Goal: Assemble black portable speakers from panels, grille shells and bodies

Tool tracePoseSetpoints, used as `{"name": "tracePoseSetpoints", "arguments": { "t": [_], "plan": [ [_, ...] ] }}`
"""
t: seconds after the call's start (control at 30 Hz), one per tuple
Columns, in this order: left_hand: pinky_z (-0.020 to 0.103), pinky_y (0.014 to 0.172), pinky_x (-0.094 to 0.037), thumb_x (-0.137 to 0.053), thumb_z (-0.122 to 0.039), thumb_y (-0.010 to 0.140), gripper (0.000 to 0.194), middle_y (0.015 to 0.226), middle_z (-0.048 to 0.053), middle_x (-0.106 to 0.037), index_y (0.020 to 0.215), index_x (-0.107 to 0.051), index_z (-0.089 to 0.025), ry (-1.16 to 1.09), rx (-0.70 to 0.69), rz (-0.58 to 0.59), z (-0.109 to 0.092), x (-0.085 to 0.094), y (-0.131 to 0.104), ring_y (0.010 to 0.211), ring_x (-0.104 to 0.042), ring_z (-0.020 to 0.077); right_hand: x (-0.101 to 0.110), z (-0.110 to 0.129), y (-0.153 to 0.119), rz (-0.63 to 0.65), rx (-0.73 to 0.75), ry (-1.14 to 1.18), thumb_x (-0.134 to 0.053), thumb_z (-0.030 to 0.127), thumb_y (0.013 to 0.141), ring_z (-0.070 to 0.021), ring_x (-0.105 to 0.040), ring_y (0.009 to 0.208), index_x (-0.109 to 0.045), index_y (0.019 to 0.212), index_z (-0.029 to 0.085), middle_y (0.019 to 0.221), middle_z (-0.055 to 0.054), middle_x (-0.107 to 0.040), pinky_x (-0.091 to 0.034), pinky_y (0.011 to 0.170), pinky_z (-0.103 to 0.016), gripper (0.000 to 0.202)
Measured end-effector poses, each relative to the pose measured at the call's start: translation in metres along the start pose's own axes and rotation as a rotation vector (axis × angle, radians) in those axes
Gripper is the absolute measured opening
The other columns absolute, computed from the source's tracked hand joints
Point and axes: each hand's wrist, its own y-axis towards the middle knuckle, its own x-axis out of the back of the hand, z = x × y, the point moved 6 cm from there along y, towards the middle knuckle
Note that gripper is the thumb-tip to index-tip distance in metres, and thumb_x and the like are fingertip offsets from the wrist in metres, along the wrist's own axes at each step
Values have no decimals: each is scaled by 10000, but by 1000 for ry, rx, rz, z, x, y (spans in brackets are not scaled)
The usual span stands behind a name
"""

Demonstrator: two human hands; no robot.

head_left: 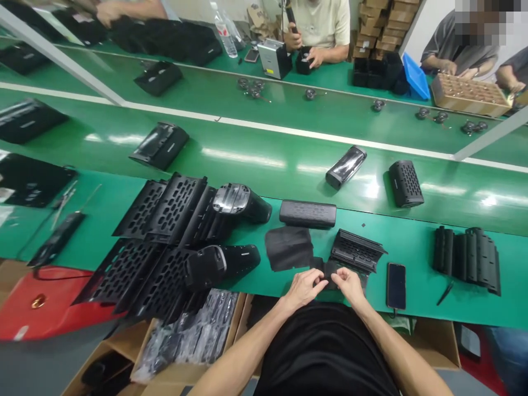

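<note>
My left hand [305, 287] and my right hand [350, 286] are close together at the table's near edge, fingers pinched on a small thin black piece [329, 269] between them. Its exact kind is too dark to make out. Just beyond my right hand lies a black perforated speaker grille [357, 252], propped at a tilt. To the left of it, a flat black fabric-like sheet [289, 248] rests on the green surface. Behind the sheet sits an oblong black housing [307, 213].
Stacked black grilles [165, 214] and two speaker bodies [231, 258] stand left. A phone [396, 286] and curved black panels [466, 258] lie right. Speakers [346, 166] rest on the green conveyor [264, 159]. Co-workers [324, 27] sit opposite. Open cartons [185, 335] stand below the table.
</note>
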Motion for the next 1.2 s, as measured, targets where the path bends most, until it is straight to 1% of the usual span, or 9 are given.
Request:
{"name": "tracePoseSetpoints", "arguments": {
  "t": [0.2, 0.33, 0.43, 0.57, 0.67, 0.8, 0.9, 1.0, 1.2],
  "plan": [
    [325, 875, -496, -563, -330, 975, 232, 1142, 72, -707, 1169, -651, -239, -12, 180, -95, -1, -5, 21, 1056, -685, 234, 80, -34, -16, -273, -84, -212, -649, 535, 715, -283, -671, 737, -647, 744, 258, 730, -54, -721, -478, 711, -378, 278],
    [358, 901, -494, -603, -313, 953, 378, 1253, 98, -664, 1323, -584, -242, -14, 246, -88, -4, -13, 38, 1133, -664, 268, 106, -46, -18, -388, -114, -283, -643, 539, 732, -312, -685, 883, -657, 1007, 231, 900, -84, -727, -478, 794, -404, 413],
    [364, 909, -486, -599, -287, 950, 387, 1271, 109, -642, 1336, -597, -254, -18, 255, -64, -9, -20, 50, 1098, -668, 269, 106, -47, -11, -414, -99, -267, -623, 537, 750, -313, -674, 902, -627, 1131, 211, 873, -58, -695, -472, 829, -408, 501],
    [347, 897, -477, -594, -270, 935, 199, 1181, 92, -649, 1097, -702, -229, -78, 242, -55, -9, -18, 54, 1051, -659, 249, 102, -44, -7, -408, -93, -170, -650, 532, 715, -308, -645, 861, -619, 883, 245, 743, -31, -628, -471, 798, -399, 334],
    [316, 852, -479, -629, -313, 893, 134, 1029, 48, -666, 952, -695, -213, -189, 212, -49, -7, -7, 46, 953, -646, 213, 98, -40, -17, -345, -71, -32, -697, 582, 669, -270, -622, 812, -573, 804, 251, 768, -30, -632, -481, 751, -371, 378],
    [263, 661, -464, -570, -480, 907, 299, 728, -14, -597, 885, -629, -188, -367, 191, -1, -10, 15, 27, 700, -590, 159, 87, -27, -37, -212, -91, 153, -706, 668, 711, -199, -550, 571, -525, 824, 259, 630, 22, -589, -448, 570, -324, 461],
    [232, 606, -436, -660, -512, 831, 369, 801, -11, -629, 997, -608, -187, -648, 189, 77, -25, 33, 13, 663, -580, 130, 81, -2, -50, -130, -80, 393, -804, 623, 698, -188, -574, 550, -546, 920, 265, 629, 39, -626, -467, 575, -315, 495],
    [219, 603, -423, -783, -473, 723, 476, 897, 7, -658, 1069, -603, -199, -939, 205, 124, -43, 52, 6, 681, -586, 121, 81, 34, -60, -21, -38, 626, -902, 519, 653, -225, -679, 703, -603, 1021, 272, 780, 1, -729, -527, 710, -355, 535],
    [242, 674, -440, -792, -501, 741, 425, 797, -11, -633, 987, -646, -187, -962, 156, 27, -67, 80, 10, 705, -548, 127, 92, 84, -78, 48, 10, 666, -926, 451, 659, -258, -708, 873, -666, 1051, 278, 957, -41, -766, -530, 817, -379, 502]
  ]
}}
